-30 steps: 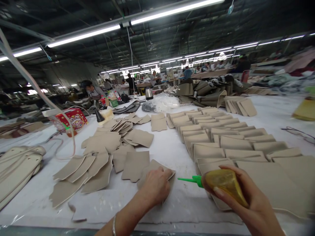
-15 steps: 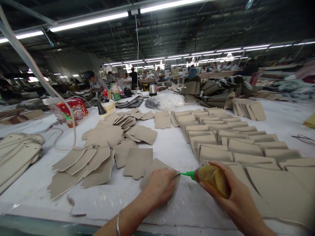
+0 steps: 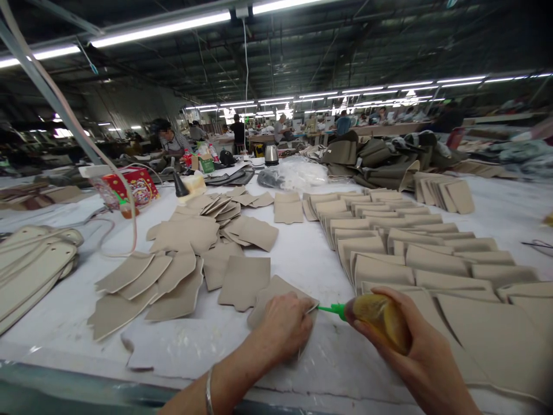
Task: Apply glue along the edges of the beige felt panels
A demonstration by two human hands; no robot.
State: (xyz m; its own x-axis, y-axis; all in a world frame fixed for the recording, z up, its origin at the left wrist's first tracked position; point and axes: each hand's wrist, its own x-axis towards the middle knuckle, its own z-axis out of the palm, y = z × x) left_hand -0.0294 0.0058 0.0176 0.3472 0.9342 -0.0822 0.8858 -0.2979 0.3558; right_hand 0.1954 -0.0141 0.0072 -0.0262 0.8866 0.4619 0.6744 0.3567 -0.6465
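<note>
My left hand (image 3: 287,323) is closed on a beige leather piece (image 3: 276,286), its fingers bent over the right edge of it. My right hand (image 3: 421,346) grips a glue bottle (image 3: 375,320) lying on its side, amber inside with a green nozzle (image 3: 332,309). The nozzle's thin tip points left and meets the edge of the piece beside my left fingers. Whether glue is coming out is too small to see. A flat notched piece (image 3: 245,282) lies just left of the held one.
Overlapping beige pieces (image 3: 173,271) spread across the left. Long rows of folded pieces (image 3: 389,245) fill the right. A second green-tipped bottle (image 3: 125,206) stands by a red bag (image 3: 137,185). A pale cable (image 3: 123,190) hangs at left. People work farther back.
The whole view has shifted slightly, so things sit a little to the right. Both hands keep the same hold, with the nozzle tip still at the piece's edge.
</note>
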